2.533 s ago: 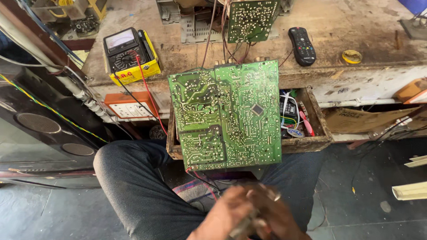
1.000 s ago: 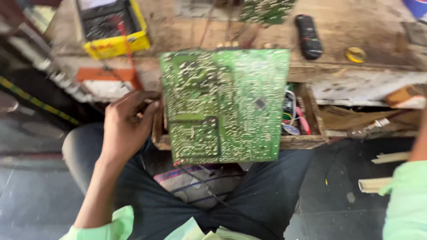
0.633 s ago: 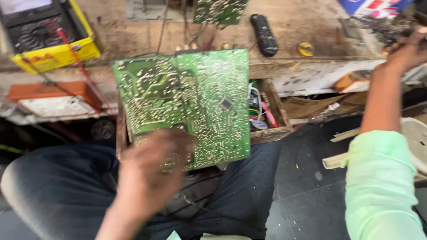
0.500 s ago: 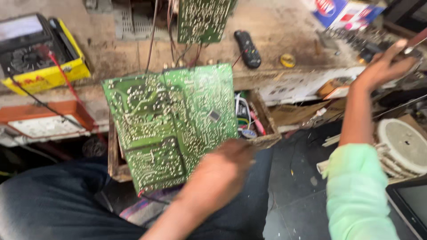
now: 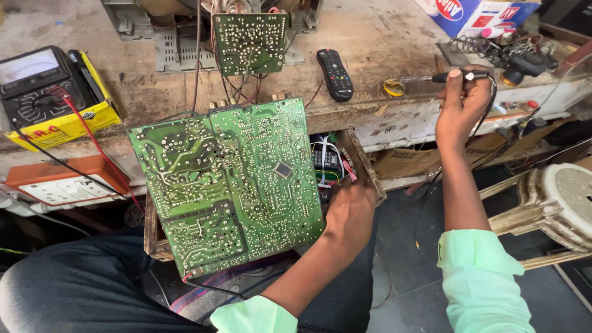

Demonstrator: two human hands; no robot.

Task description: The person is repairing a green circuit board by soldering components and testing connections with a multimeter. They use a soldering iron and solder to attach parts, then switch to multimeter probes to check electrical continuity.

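Fingers [image 5: 459, 83] of the right hand [image 5: 462, 102] are curled shut around a thin soldering iron [image 5: 431, 78], held level over the front edge of the worktop [image 5: 382, 43], its long axis running left-right with the tip pointing left toward a small yellow solder reel [image 5: 393, 88]. Left hand [image 5: 350, 213] is closed on the lower right edge of the big green circuit board [image 5: 231, 182], thumb side against it, fingers wrapped behind and mostly hidden. Board stands tilted, solder side up, leaning against the worktop's front edge over an open wooden drawer [image 5: 364, 166]. Board lies down and to the left of the iron, well apart; left hand is the one touching it, right hand is nearer the worktop's right end. Counts: two green boards, the large one and a smaller one [image 5: 250, 42] upright at the back edge with wires; one black remote [image 5: 334, 74] near the middle; one yellow-cased analogue multimeter [image 5: 52, 92] at the left end with a red lead; one orange socket box [image 5: 65, 185] below it; one round stool [image 5: 564, 197] on the floor at right.
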